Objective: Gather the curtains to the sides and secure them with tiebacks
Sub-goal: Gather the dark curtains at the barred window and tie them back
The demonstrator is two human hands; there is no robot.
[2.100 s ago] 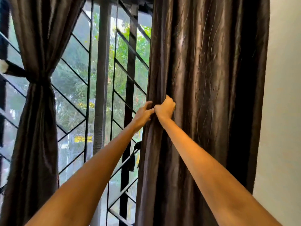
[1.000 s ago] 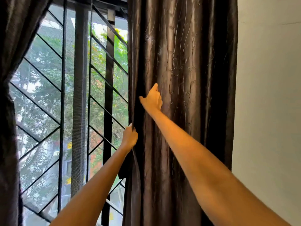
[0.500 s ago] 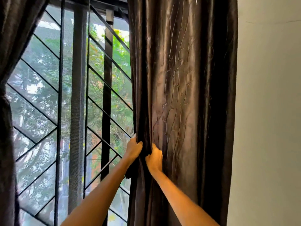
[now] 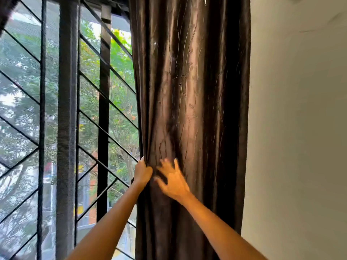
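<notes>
A dark brown, shiny right curtain hangs in folds between the window and the wall. My left hand grips the curtain's left edge, fingers curled round the bunched fabric. My right hand is just to the right of it, fingers spread and blurred, lying against the front of the curtain. A sliver of the left curtain shows at the top left corner. No tieback is visible.
A window with a black metal grille of vertical bars and diagonal rods fills the left half, trees outside. A plain cream wall stands right of the curtain.
My right hand has let go of the fold it gripped and now spreads its fingers on the fabric. The left hand keeps its grip on the edge. The view has shifted right.
</notes>
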